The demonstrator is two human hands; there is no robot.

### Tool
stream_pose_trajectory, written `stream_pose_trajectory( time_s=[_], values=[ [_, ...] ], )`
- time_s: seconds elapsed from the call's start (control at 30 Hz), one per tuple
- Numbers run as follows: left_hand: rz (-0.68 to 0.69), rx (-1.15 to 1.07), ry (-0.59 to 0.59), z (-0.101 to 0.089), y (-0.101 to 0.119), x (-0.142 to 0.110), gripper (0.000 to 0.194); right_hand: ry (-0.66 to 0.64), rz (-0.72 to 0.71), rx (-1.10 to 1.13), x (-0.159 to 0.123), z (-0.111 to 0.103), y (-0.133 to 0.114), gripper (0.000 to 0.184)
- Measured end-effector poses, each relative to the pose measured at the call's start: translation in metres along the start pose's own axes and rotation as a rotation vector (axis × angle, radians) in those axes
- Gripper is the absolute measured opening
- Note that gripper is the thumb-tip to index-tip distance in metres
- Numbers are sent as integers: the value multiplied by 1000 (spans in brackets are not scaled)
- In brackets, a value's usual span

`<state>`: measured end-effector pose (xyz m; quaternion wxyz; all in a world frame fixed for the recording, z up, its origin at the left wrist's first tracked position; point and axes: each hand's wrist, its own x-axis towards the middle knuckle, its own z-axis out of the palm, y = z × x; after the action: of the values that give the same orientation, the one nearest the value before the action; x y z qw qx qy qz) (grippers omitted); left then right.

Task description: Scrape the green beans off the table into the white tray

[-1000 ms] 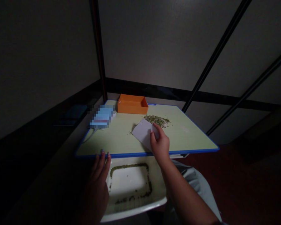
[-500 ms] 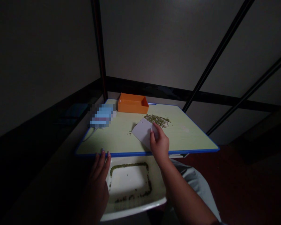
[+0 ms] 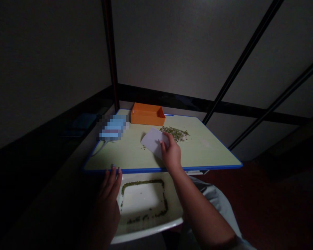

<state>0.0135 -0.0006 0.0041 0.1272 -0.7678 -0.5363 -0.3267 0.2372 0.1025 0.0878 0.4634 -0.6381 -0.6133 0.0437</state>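
My right hand (image 3: 170,156) is closed on a white card (image 3: 153,140) that rests on the pale green table (image 3: 206,152), just left of a heap of small green grains (image 3: 175,133). My left hand (image 3: 108,194) grips the left rim of a white tray (image 3: 148,227) held below the table's blue front edge. Green grains line the tray's inner border. A few loose grains (image 3: 144,147) lie beside the card.
An orange box (image 3: 147,115) stands at the table's back edge. A blurred blue object (image 3: 112,127) with a cable lies at the back left. Dark poles (image 3: 110,52) rise behind the table. Grey clothing (image 3: 216,205) shows under my right arm.
My right hand and the card have shifted left and slightly away from me, off the grain heap. The left hand and tray stay in place.
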Motion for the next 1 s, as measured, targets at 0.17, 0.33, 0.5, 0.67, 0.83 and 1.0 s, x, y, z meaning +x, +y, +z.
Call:
stream_pose_trajectory(
  time_s=[0.17, 0.33, 0.5, 0.67, 0.83, 1.0],
  values=[
    [-79, -41, -49, -1, -3, -2, 83, -29, -11, 94, 6, 3, 2, 35],
    [-125, -54, -104, -4, -7, -2, 81, -35, -32, 195, 10, 5, 8, 33],
    [-141, -25, -94, -1, -13, -4, 80, -74, -65, 274, 10, 4, 13, 32],
    [-139, 22, -39, 3, -17, -7, 81, -126, -85, 327, 9, 4, 13, 30],
    [-127, 11, -82, -3, -21, -7, 81, -160, -108, 386, 7, 4, 14, 30],
    [-149, 26, -111, -8, -18, -4, 81, -195, -98, 423, 3, -3, 14, 29]
  ],
)
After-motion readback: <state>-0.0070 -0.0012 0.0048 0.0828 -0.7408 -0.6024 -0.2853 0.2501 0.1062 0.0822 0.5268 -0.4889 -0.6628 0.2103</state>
